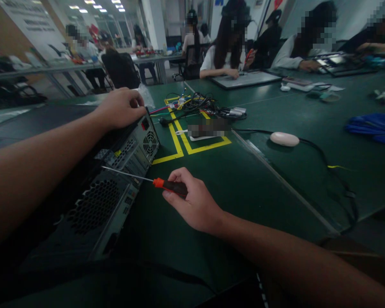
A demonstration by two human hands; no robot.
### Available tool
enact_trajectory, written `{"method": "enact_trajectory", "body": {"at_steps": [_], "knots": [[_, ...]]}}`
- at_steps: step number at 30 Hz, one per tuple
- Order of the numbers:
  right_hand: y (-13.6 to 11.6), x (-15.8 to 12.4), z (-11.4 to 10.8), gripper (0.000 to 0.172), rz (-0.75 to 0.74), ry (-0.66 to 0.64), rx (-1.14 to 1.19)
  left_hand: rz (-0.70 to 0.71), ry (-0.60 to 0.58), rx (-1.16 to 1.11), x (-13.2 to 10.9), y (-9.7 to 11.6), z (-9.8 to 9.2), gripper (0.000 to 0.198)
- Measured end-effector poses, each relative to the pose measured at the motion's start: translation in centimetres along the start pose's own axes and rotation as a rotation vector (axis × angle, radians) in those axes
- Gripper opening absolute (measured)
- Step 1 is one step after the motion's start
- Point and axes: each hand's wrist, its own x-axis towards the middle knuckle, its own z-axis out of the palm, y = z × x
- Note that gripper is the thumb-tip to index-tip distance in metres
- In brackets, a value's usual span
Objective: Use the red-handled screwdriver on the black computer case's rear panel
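A desktop computer case (93, 209) lies at the left with its rear panel, vents and ports facing me. My left hand (122, 107) has its curled fingers and thumb on the case's far top corner; part of its grip is hidden. In my right hand (195, 201) is a screwdriver (175, 187) with a black and orange handle, held in wrapped fingers. Its long thin shaft points left, and the tip appears at the upper edge of the rear panel. Whether the tip touches a screw I cannot tell.
On the green table (259, 188), a tangle of cables (199, 102) lies beyond the case, near yellow tape (208, 147). A pale oval item (284, 139) lies by a black cord (324, 158). Blue material (372, 128) is at right. Several people sit working across the table.
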Motion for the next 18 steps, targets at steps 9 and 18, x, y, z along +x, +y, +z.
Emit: {"method": "enact_trajectory", "body": {"at_steps": [9,18], "knots": [[-0.15,-0.01,-0.11,0.016,-0.004,-0.005,-0.021,-0.001,-0.005,-0.006,-0.08,0.32,-0.18,0.038],[-0.27,-0.08,-0.09,0.017,0.014,-0.003,-0.024,0.021,0.008,-0.001,-0.07,0.01,-0.02,0.037]]}}
